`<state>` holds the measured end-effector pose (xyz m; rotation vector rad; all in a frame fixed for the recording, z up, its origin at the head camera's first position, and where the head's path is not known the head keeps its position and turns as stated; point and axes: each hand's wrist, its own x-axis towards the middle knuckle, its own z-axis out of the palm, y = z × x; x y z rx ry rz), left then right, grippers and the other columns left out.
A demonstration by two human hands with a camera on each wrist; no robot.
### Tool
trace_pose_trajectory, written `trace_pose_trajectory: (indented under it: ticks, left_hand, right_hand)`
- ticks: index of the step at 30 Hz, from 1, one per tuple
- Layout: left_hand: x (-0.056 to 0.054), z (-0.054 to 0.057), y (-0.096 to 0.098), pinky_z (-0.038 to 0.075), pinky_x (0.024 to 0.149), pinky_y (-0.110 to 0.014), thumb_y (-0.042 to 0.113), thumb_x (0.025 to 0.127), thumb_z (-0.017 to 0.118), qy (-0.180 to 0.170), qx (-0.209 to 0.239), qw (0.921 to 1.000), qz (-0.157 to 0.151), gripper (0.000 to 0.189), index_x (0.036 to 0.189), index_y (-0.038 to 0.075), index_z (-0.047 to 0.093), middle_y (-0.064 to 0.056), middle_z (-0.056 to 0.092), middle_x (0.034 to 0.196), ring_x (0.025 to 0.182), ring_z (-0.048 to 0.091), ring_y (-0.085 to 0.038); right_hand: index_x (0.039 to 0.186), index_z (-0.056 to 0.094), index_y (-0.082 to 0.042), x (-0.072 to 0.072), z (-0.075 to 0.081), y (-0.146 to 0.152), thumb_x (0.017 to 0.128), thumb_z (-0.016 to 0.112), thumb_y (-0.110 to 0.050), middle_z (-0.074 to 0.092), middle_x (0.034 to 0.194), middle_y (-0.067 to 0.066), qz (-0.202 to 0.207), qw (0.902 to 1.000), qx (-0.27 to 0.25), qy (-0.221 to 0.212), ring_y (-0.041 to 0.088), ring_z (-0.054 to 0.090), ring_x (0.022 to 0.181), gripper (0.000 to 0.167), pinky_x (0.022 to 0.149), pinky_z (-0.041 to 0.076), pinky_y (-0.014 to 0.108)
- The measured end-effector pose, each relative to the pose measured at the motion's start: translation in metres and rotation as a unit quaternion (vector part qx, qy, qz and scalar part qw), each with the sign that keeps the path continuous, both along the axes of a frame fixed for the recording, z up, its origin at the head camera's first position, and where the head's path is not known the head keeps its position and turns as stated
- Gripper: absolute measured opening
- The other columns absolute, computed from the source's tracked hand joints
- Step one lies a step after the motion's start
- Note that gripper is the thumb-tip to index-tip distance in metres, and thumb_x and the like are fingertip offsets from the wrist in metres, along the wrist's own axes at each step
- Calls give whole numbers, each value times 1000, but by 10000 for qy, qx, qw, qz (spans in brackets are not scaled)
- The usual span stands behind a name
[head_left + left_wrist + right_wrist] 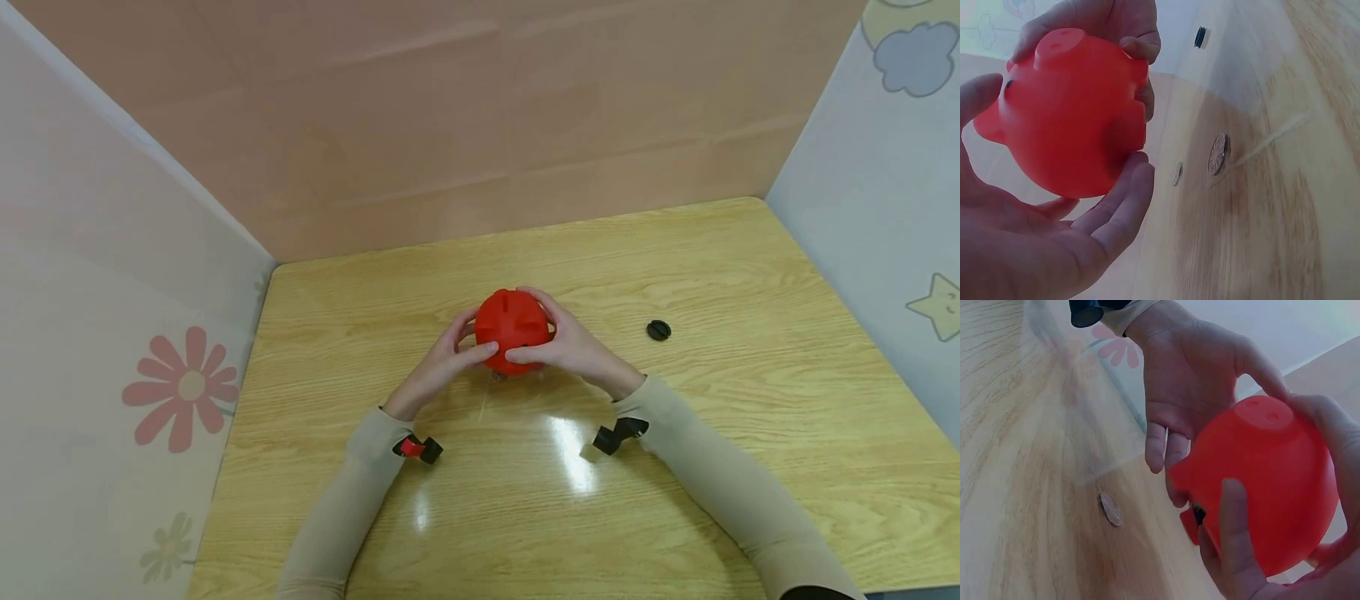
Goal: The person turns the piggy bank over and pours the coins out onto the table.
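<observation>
A red piggy bank [510, 321] is held between both hands over the table. My left hand [450, 354] grips its left side, thumb on top and fingers curled beneath. On the opposite side my right hand [573, 342] grips it the same way. In the left wrist view the bank's round snout [1061, 47] faces up, and its stubby feet point toward the table. A dark spot [1198, 514] shows at its underside in the right wrist view. Below it, a larger coin [1219, 154] and a smaller coin [1177, 174] lie on the wood.
A round black plug [658, 330] lies on the wooden table [720, 467], right of my right hand. Behind the table rises a pinkish-brown backdrop [450, 125]. Pale panels with printed flowers [191, 385] and a star [937, 307] stand at the sides.
</observation>
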<state>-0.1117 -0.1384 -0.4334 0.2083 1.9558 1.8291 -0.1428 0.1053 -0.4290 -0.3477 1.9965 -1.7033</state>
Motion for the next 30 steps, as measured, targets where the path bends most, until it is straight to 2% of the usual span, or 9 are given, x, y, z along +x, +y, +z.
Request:
trace_pose_trajectory:
  ticks: [3,6,12,14,17,19,21,30]
  left_hand:
    - [0,-2,-3,49,116,-60,27,104,63,36,-9,10000,-90,74,168,21,27,-10,39,166,146,48,-39]
    - [1,-2,-5,47,116,-62,26,104,62,89,66,9998,-183,75,169,19,25,-12,37,168,146,49,-43]
    - [0,-1,-5,48,115,-63,24,106,60,244,-87,9993,-257,74,169,13,23,-21,35,169,144,52,-47]
    - [-1,-1,-5,49,114,-61,24,106,60,234,-176,9993,-215,74,169,11,23,-22,35,169,144,52,-47]
    - [-1,-1,-2,50,114,-59,26,107,60,182,-246,9994,-152,73,169,11,24,-19,38,168,145,51,-45]
    - [-2,-1,0,50,114,-58,27,108,59,145,-271,9994,-158,72,169,12,24,-16,39,168,146,51,-42]
    - [-3,-1,2,49,115,-59,28,108,59,110,-259,9995,-170,71,169,13,24,-15,38,168,147,50,-41]
    - [-3,-3,8,51,113,-60,29,108,58,9,-336,9994,-84,71,169,16,24,-16,38,167,142,53,-41]
  right_hand:
    - [166,29,-29,-3,1,3,87,88,-21,45,160,9,88,9999,46,-24,41,51,140,99,96,62,47]
    - [168,27,-27,-9,3,9,89,84,-18,45,161,14,75,9996,-84,-273,42,50,140,97,93,62,44]
    - [168,26,-26,-25,4,20,90,84,-20,46,159,18,-699,9974,115,-99,43,55,134,97,77,65,41]
    - [168,27,-26,-25,2,20,88,87,-22,46,159,16,-794,9963,307,75,41,55,134,100,79,65,37]
    - [168,28,-26,-23,0,19,90,84,-21,47,160,17,-712,9974,122,-66,42,55,135,96,78,64,36]
    - [167,30,-28,-22,-1,18,88,87,-21,47,159,13,-674,9976,134,81,41,53,138,98,83,64,38]
    - [166,31,-28,-22,-2,17,89,85,-19,48,159,12,-579,9983,-53,-17,43,53,139,95,83,64,42]
    - [167,28,-28,-16,-2,14,89,86,-18,46,160,11,-349,9994,-32,-56,43,49,142,98,96,62,48]
